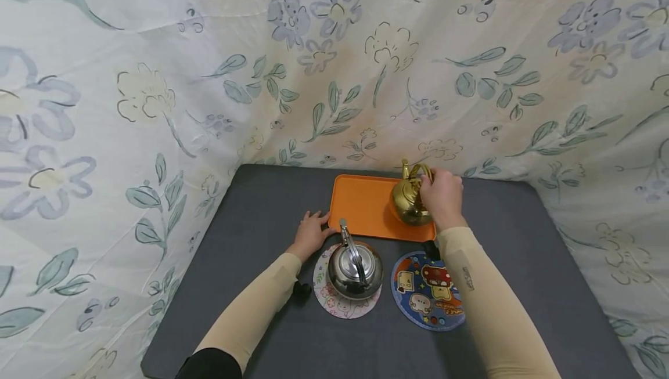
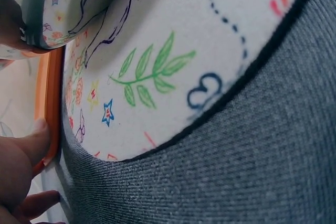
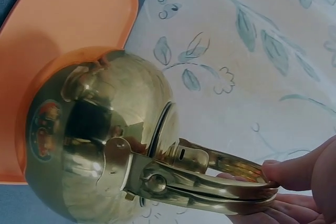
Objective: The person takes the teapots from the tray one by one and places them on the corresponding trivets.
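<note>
A gold kettle (image 1: 410, 202) is at the right part of the orange tray (image 1: 360, 205); I cannot tell whether its base touches the tray. My right hand (image 1: 443, 196) grips its handle, and in the right wrist view the thumb and fingers close round the gold handle (image 3: 226, 184). My left hand (image 1: 309, 234) touches the tray's front left corner with fingers spread. In the left wrist view its thumb (image 2: 37, 137) rests against the tray rim. Just in front of the tray, a silver kettle (image 1: 355, 271) stands on a white round mat (image 1: 326, 300) with coloured drawings.
A blue round mat (image 1: 418, 315) with cartoon figures lies to the right of the silver kettle, partly covered by my right sleeve. Everything stands on a dark grey table (image 1: 282, 193). Behind it hangs a flower-patterned cloth (image 1: 313, 77).
</note>
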Demonstrator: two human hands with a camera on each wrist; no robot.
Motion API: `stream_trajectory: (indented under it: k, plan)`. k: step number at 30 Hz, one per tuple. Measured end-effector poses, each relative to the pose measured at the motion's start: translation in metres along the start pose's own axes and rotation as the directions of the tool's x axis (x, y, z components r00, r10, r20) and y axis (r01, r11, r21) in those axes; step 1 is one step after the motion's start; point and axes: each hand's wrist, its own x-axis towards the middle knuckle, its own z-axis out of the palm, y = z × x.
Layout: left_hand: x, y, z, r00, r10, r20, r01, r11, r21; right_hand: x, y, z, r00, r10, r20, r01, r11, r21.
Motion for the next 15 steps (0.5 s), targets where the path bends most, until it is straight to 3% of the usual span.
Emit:
stream_trajectory:
  k: [15]
  plan:
    - [0.003,-0.001,0.003,1.000,0.005,-0.013,-0.005,1.000,-0.018,-0.020,-0.006,-0.023,0.996,-0.073,-0.041,0.074,0.997,0.014]
